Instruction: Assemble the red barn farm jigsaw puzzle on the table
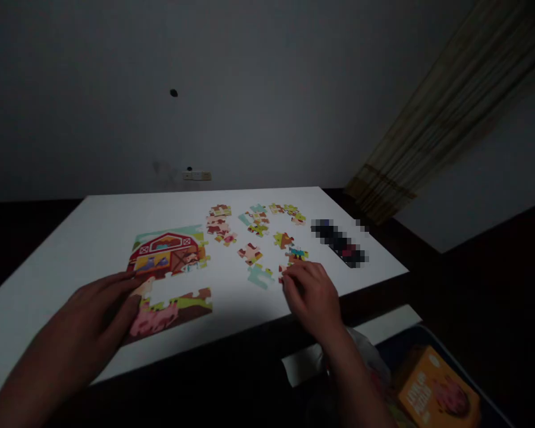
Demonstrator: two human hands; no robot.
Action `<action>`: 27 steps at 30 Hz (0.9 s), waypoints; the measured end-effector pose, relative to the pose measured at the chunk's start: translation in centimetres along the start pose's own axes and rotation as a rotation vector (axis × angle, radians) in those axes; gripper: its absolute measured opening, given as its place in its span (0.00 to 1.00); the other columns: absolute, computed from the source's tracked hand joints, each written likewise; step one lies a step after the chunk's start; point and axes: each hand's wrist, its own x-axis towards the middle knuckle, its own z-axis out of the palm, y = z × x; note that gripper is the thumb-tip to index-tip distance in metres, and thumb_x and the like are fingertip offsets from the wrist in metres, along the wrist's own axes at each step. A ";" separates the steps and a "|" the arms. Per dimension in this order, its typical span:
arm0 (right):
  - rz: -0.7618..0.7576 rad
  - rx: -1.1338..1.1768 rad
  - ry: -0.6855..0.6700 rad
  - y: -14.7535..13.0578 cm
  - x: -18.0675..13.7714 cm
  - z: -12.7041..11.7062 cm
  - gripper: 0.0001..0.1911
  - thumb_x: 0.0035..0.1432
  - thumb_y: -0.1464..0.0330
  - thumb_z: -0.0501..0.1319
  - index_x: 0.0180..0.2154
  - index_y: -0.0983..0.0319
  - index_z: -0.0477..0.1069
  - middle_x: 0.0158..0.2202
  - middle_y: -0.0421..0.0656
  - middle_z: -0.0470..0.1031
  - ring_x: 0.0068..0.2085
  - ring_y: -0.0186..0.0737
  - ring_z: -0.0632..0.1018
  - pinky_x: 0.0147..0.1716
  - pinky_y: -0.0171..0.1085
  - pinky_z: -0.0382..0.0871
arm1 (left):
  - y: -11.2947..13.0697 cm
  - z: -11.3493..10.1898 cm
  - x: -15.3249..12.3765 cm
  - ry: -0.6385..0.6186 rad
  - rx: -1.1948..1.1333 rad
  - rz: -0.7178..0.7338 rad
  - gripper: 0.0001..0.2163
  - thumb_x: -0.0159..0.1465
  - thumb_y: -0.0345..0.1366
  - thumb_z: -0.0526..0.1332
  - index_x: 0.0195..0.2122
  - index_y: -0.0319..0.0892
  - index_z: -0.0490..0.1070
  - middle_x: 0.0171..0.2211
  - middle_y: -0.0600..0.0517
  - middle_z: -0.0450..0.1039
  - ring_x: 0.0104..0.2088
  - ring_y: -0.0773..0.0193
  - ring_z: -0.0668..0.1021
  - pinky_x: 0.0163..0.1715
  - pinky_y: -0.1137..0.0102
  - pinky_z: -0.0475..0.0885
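A partly joined jigsaw puzzle (163,241) lies flat at the left of the white table (111,208). Its upper part shows a red barn and a figure; a pink spotted animal is on its lower part. White tabletop shows between the two parts. My left hand (91,318) rests at the puzzle's left edge, fingers stretched out over it. At the table's near side, my right hand (314,294) pinches a small puzzle piece (281,274), mostly covered by the fingers. Close by lie a pale blue-green piece (261,277) and a brown-and-cream piece (249,253).
More loose pieces (218,224) lie scattered across the table's middle and far side. A pixelated dark object (339,242) sits at the right. Below the near edge, an orange puzzle box (437,389) stands at lower right. A curtain (410,137) hangs beyond the table.
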 end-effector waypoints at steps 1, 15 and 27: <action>0.000 -0.003 -0.001 0.0 0.0 0.0 0.07 0.70 0.69 0.63 0.44 0.53 0.80 0.47 0.46 0.84 0.51 0.55 0.82 0.50 0.57 0.79 | 0.2 -0.2 0.1 -0.005 -0.010 -0.005 0.29 0.74 0.58 0.52 0.61 0.45 0.80 0.65 0.42 0.77 0.66 0.41 0.75 0.68 0.44 0.70; -0.019 -0.029 0.007 -0.3 0.2 -0.3 0.08 0.69 0.70 0.63 0.42 0.53 0.81 0.45 0.46 0.84 0.49 0.55 0.82 0.47 0.55 0.80 | 1.4 -1.1 0.3 -0.047 -0.022 -0.028 0.29 0.74 0.56 0.51 0.59 0.43 0.81 0.63 0.41 0.79 0.65 0.42 0.77 0.68 0.46 0.70; -0.026 -0.025 0.015 -0.2 0.1 -0.3 0.08 0.69 0.70 0.63 0.43 0.53 0.81 0.45 0.46 0.84 0.48 0.54 0.82 0.46 0.55 0.80 | 1.9 -1.4 0.4 -0.029 -0.020 -0.038 0.27 0.73 0.55 0.53 0.58 0.43 0.82 0.62 0.42 0.80 0.63 0.42 0.78 0.68 0.45 0.71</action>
